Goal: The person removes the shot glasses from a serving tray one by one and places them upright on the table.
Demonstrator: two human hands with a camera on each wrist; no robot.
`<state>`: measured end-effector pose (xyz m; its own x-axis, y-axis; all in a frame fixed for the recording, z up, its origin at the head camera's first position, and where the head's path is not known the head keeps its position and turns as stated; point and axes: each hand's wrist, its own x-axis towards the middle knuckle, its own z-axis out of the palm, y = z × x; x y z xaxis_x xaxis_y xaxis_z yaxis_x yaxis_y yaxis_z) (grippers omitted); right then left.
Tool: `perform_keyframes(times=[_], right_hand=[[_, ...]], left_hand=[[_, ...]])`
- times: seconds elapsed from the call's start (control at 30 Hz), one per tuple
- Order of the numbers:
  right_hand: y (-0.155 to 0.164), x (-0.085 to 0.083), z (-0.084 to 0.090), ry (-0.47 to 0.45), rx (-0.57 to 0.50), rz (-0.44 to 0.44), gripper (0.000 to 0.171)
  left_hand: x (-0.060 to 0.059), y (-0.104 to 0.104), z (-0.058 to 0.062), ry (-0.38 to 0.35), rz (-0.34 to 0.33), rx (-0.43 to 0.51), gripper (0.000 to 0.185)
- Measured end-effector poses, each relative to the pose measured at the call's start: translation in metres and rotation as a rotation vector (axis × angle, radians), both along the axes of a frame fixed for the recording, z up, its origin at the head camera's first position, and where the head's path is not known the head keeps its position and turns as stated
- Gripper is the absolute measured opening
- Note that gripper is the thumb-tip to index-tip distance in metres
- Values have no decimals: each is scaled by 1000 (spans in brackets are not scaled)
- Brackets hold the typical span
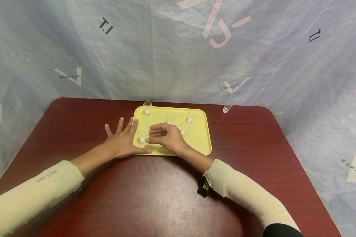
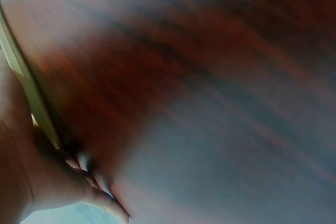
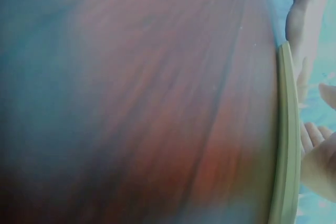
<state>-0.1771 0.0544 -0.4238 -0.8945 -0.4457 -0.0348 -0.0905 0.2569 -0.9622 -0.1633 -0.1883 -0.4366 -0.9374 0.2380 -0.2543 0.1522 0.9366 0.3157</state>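
The left hand (image 1: 123, 141) lay flat with fingers spread wide, palm down, on the dark red wood-grain table (image 1: 154, 197). Its thumb ran along the near edge of the yellow tray (image 1: 200, 138), and its index finger overlapped the tray's left rim. It held nothing. In the left wrist view that hand (image 2: 31, 182) showed only as a blur against the tray's thin pale rim (image 2: 23, 77) and the glossy tabletop.

The right hand (image 1: 166, 136) rested on the tray's smooth plastic surface, fingers relaxed and pointing left, gripping nothing. Just off its fingertips, between the 2 hands, stood 1 small clear cup (image 1: 142, 135), a short, straight-sided cylinder of glass or plastic; whether the fingers touched it could not be told.

Behind the right hand stood 3 more clear cups (image 1: 184, 128), close together, and a 5th cup (image 1: 147, 108) at the tray's far left corner. A 6th cup (image 1: 227, 107) sat tilted on the bare table, well to the right and beyond that hand. A wrinkled, translucent printed sheet (image 1: 178, 49) draped the background.
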Motion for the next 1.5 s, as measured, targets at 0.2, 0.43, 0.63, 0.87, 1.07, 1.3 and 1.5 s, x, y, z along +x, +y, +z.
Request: perform_keyframes(times=[0.2,0.43,0.63,0.87,1.07,1.3,1.5], right_hand=[[-9,-1,0,6,-11,-8,55],[-19,1,0,17,6,-9,50],[-24,2,-2,68,34,-23,43],[-27,7,1,74,39,-35,35],[-27,11,3,40,54,-63,34],[-21,14,8,10,36,-42,34],[-12,16,10,-13,-6,-16,41]], left_hand=[[0,0,1,-7,-1,-1,160],[1,0,2,0,1,12,159],[2,1,3,-1,-6,10,157],[2,1,3,4,-3,1,160],[1,1,1,6,-2,-1,162],[0,0,0,4,-1,-2,161],[1,1,1,6,0,-7,160]])
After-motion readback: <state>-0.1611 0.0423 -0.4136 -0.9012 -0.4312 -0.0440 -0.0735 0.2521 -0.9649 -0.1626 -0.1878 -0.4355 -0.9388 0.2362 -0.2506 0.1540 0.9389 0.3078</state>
